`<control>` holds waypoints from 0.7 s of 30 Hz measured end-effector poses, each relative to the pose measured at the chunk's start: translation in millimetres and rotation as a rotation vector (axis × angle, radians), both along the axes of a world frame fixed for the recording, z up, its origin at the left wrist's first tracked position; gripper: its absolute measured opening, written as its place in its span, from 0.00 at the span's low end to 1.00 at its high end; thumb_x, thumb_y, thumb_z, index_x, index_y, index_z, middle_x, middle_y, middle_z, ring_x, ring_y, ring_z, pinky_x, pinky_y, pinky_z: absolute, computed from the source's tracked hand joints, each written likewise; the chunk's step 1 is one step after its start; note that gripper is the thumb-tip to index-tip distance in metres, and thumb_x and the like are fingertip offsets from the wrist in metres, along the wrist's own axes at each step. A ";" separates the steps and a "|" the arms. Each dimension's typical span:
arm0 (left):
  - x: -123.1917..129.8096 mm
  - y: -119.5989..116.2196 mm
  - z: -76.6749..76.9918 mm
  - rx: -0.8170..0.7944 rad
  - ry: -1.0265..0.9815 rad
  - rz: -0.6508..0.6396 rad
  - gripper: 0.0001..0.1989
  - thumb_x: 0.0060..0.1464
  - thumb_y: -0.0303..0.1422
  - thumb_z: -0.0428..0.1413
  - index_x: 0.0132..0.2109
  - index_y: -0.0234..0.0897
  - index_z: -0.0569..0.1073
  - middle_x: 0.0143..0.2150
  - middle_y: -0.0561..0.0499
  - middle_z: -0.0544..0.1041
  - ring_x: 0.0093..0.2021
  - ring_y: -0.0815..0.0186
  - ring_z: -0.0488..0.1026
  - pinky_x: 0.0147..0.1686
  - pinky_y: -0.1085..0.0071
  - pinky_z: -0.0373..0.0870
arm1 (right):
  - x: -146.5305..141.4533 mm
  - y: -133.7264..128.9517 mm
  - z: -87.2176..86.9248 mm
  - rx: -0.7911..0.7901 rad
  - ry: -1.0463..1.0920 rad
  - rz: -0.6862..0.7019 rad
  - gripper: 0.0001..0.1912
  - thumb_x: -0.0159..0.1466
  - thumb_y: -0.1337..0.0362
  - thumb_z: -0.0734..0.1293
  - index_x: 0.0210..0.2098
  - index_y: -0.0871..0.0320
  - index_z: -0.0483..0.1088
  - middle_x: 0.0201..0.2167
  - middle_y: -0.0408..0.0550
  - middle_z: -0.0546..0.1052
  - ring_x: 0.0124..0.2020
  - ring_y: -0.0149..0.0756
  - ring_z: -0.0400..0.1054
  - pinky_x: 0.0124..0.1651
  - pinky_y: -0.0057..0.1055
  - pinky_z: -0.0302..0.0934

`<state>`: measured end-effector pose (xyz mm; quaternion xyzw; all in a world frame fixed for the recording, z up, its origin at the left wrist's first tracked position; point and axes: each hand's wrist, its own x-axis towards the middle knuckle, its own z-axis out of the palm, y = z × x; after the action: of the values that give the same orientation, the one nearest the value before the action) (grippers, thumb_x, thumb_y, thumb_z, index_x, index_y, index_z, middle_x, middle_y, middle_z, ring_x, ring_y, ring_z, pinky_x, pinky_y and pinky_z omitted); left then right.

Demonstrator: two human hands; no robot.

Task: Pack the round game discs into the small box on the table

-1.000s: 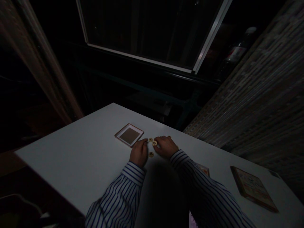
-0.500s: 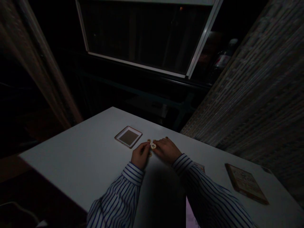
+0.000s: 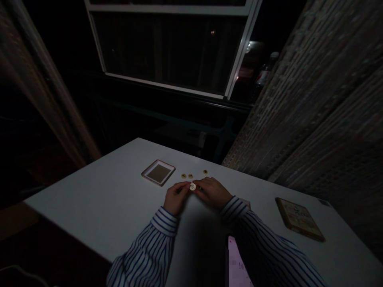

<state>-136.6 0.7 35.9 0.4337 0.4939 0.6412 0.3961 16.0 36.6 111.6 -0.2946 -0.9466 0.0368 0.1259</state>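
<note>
A round, pale Chinese chess piece (image 3: pixel 193 186) with a dark character on its face is pinched between the fingertips of both hands. My left hand (image 3: pixel 176 198) grips it from the left, thumb and fingers together. From the other side my right hand (image 3: pixel 213 192) holds its right edge, fingers curled. Just beyond the hands, two more pieces lie side by side on the white table, a left one (image 3: pixel 183 175) and a right one (image 3: pixel 190 175). A third piece (image 3: pixel 205 172) lies apart, behind the right hand. What is under my palms is hidden.
On the white table (image 3: pixel 89 203), a shallow open tray (image 3: pixel 144 174) stands left of the pieces. A flat box (image 3: pixel 300 219) with a printed lid lies far right. A lit phone (image 3: pixel 237 265) is below my right forearm. Bead curtains (image 3: pixel 287 107) hang at the right.
Both hands have drawn slightly back from the pieces on the table, still gripping one piece. Those pieces show more fully now. The camera view has shifted, and more of the phone shows.
</note>
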 end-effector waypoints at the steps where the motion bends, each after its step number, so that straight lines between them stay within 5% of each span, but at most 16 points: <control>1: 1.6 -1.5 1.6 0.005 0.017 0.006 0.15 0.44 0.40 0.58 0.36 0.32 0.76 0.36 0.44 0.79 0.40 0.61 0.75 0.44 0.63 0.70 | 2.5 -1.3 -0.2 0.003 0.004 0.003 0.16 0.63 0.60 0.59 0.48 0.60 0.67 0.40 0.50 0.75 0.41 0.37 0.66 0.45 0.32 0.55; 12: 32.8 -9.2 9.5 0.011 -0.092 -0.156 0.16 0.40 0.37 0.61 0.37 0.33 0.73 0.33 0.46 0.79 0.35 0.63 0.76 0.40 0.65 0.71 | 31.9 -13.0 -5.1 0.027 0.036 -0.073 0.14 0.62 0.61 0.61 0.46 0.59 0.68 0.39 0.51 0.75 0.41 0.36 0.67 0.45 0.33 0.56; 21: 50.9 -10.2 12.2 0.001 -0.066 -0.103 0.15 0.39 0.37 0.62 0.34 0.33 0.74 0.29 0.49 0.78 0.31 0.67 0.74 0.34 0.71 0.70 | 61.2 -22.5 -9.9 0.061 0.096 -0.124 0.15 0.61 0.63 0.62 0.46 0.61 0.68 0.38 0.51 0.76 0.40 0.36 0.68 0.43 0.33 0.59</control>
<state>-85.7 -9.4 48.1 0.4373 0.4571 0.6343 0.4445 77.2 14.1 101.7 -0.3465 -0.9201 0.0140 0.1822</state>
